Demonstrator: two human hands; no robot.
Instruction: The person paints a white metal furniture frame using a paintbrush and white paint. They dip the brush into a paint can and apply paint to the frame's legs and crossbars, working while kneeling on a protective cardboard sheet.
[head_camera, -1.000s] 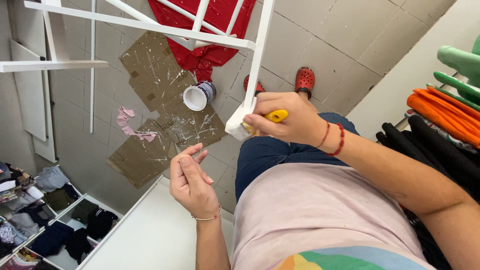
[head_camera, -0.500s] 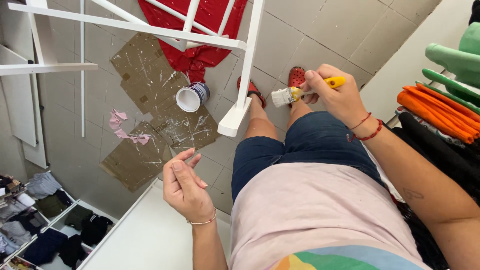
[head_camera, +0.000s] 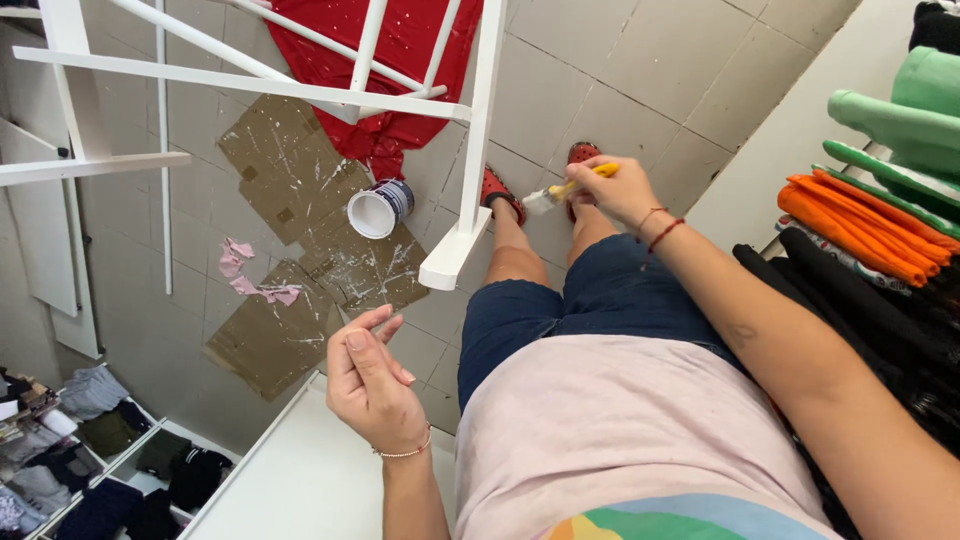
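My right hand (head_camera: 622, 190) grips a yellow-handled paintbrush (head_camera: 560, 192), its white-loaded bristles pointing left, just right of a white wooden leg (head_camera: 478, 130) of an upturned piece of furniture. The leg's square end (head_camera: 452, 258) hangs below the brush. My left hand (head_camera: 368, 380) floats lower left with fingers loosely curled and thumb touching the fingertips, holding nothing that I can see. A can of white paint (head_camera: 379, 208) stands on the paint-spattered cardboard (head_camera: 300, 260) on the floor.
A red cloth (head_camera: 400, 50) spotted with paint lies under the white frame (head_camera: 230, 80). Folded clothes in orange, green and black (head_camera: 880, 200) stack at the right. A white surface (head_camera: 290, 480) and bins of dark clothing (head_camera: 90, 450) sit lower left.
My right hand has carried the brush away from the leg's end, up and to the right. The left hand has stayed nearly in place.
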